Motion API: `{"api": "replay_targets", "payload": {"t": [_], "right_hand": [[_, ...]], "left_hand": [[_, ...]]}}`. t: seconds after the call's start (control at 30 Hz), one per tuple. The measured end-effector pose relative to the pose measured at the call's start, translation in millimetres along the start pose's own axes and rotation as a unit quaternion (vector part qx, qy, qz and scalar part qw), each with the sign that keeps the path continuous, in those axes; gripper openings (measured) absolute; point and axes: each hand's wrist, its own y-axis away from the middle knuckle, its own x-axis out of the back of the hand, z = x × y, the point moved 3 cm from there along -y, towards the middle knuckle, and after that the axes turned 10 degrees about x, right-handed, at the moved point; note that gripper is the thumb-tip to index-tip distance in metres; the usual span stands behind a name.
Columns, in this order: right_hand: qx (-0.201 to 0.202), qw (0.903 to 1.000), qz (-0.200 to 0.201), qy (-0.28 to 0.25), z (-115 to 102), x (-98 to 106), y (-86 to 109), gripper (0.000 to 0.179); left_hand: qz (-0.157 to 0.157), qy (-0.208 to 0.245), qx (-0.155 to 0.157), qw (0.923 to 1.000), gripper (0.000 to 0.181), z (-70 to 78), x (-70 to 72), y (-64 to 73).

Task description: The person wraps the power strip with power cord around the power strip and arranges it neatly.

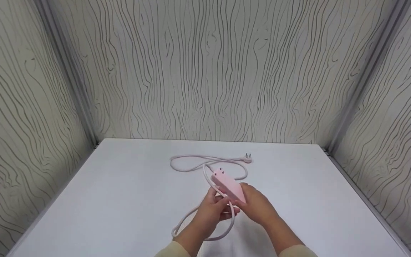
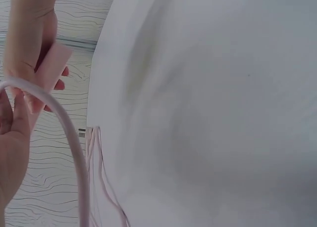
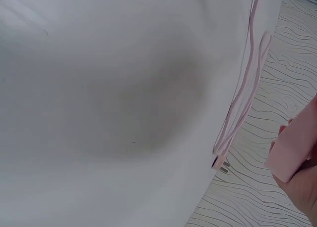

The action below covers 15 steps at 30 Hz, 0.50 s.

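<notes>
A pink power strip (image 1: 228,185) is held up over the table's middle, its socket holes at the far end. My right hand (image 1: 259,205) grips its near end from the right; in the right wrist view, fingers wrap round the strip (image 3: 292,145). Just left of it, my left hand (image 1: 205,216) pinches the strip's pale pink cable (image 1: 232,223) between thumb and fingers. A loop of cable hangs below that hand, and the cable (image 2: 74,143) arches large across the left wrist view. The far cable length lies in loose loops on the table, ending in a plug (image 1: 247,159) with metal prongs.
The white tabletop (image 1: 120,189) spreads to both sides of the hands. Wood-grain patterned panels (image 1: 205,71) stand behind it and at left and right, with grey posts (image 1: 71,71) at the corners.
</notes>
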Motion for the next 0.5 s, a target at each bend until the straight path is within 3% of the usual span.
{"api": "replay_targets", "payload": {"t": [0.1, 0.2, 0.27, 0.33, 0.4, 0.43, 0.47, 0.5], "right_hand": [[0.019, 0.9997, -0.002, -0.018, -4.4, 3.1, -0.5, 0.04], [0.038, 0.999, -0.01, -0.022, -6.7, 6.4, -1.5, 0.036], [0.032, 0.9989, -0.021, -0.028, -5.2, 10.1, -1.6, 0.038], [0.024, 0.9986, -0.033, -0.035, -2.5, 14.2, -1.3, 0.042], [0.021, 0.9979, -0.046, -0.042, 0.4, 18.4, -0.3, 0.044], [0.023, 0.9974, -0.053, -0.043, 1.9, 20.2, 0.4, 0.044], [0.031, 0.9966, -0.061, -0.045, 3.2, 21.4, 1.0, 0.043], [0.042, 0.9954, -0.069, -0.05, 4.1, 22.4, 1.6, 0.041]], "left_hand": [[-0.036, -0.027, 0.016, 0.9989, 0.03, -9.5, -8.4, 2.4], [-0.053, -0.096, 0.021, 0.9938, 0.019, -18.7, -12.1, 3.6], [-0.046, -0.153, 0.022, 0.987, 0.02, -23.4, -10.2, 3.5], [-0.035, -0.222, 0.023, 0.9741, 0.021, -26.8, -5.6, 3.1], [-0.026, -0.304, 0.029, 0.952, 0.02, -29.5, -0.4, 3.5], [-0.022, -0.348, 0.031, 0.9368, 0.019, -30.5, 1.8, 3.6], [-0.017, -0.399, 0.026, 0.9163, 0.019, -31.2, 3.6, 3.6], [-0.011, -0.457, 0.015, 0.889, 0.019, -31.6, 4.7, 3.8]]}}
